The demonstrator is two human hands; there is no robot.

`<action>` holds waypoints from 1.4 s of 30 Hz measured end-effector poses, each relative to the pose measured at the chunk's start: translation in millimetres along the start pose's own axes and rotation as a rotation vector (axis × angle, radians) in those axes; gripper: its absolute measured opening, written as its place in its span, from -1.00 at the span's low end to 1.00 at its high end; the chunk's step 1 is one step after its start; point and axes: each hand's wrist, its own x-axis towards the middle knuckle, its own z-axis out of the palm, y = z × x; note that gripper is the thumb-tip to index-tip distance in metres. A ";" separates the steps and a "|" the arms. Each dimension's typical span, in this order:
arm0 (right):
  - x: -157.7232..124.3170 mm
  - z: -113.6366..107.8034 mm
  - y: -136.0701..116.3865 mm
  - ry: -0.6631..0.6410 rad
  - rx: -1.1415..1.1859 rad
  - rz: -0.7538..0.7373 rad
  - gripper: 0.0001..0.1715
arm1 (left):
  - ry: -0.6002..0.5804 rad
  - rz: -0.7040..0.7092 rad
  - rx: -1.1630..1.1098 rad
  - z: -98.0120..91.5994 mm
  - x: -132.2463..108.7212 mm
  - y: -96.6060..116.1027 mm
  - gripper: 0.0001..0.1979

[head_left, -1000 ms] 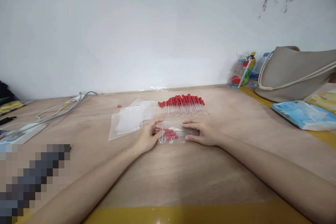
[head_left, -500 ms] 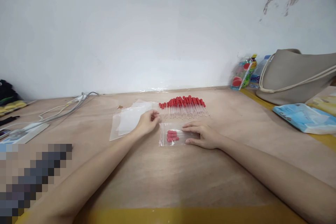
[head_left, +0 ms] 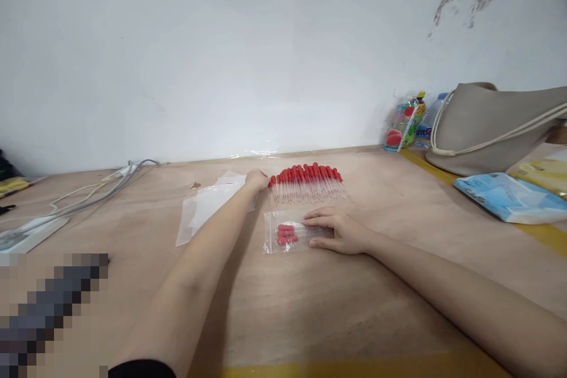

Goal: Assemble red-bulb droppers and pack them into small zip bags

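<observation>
Droppers with red bulbs and thin clear stems lie side by side in a row near the wall. My left hand is at the left end of this row, by the outermost bulb; its fingers are mostly hidden, so whether they grip a dropper cannot be made out. Closer to me lies a clear zip bag with several red-bulb droppers inside. My right hand rests on the bag's right part, fingers stretched out and thumb apart, covering the stem ends.
Flat clear bags and a white sheet lie under and beside my left forearm. Cables and a power strip are at left. Bottles, a grey bag and a blue packet stand right.
My left hand has moved forward from beside the zip bag to the left end of the dropper row. My right hand stays on the bag. The view has shifted slightly.
</observation>
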 end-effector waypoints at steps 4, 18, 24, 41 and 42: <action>-0.3 0.2 0.1 -0.006 -0.010 0.006 -0.44 | 0.120 0.032 -0.198 -15.5 -10.7 -4.9 -0.72; -0.5 2.1 3.2 0.011 -0.014 -0.002 -0.44 | 0.261 0.134 -0.899 -59.9 -126.6 -75.0 -0.71; -0.7 1.9 1.7 0.020 -0.021 -0.018 -0.45 | 0.226 0.086 -0.985 -42.4 -134.6 -62.7 -0.63; -0.6 1.8 0.3 0.025 -0.030 -0.013 -0.46 | -0.025 -0.011 -0.937 -41.5 -146.1 -66.0 -0.65; -0.7 1.9 0.6 0.025 -0.030 -0.013 -0.46 | -0.071 -0.009 -0.903 -41.3 -147.9 -64.5 -0.65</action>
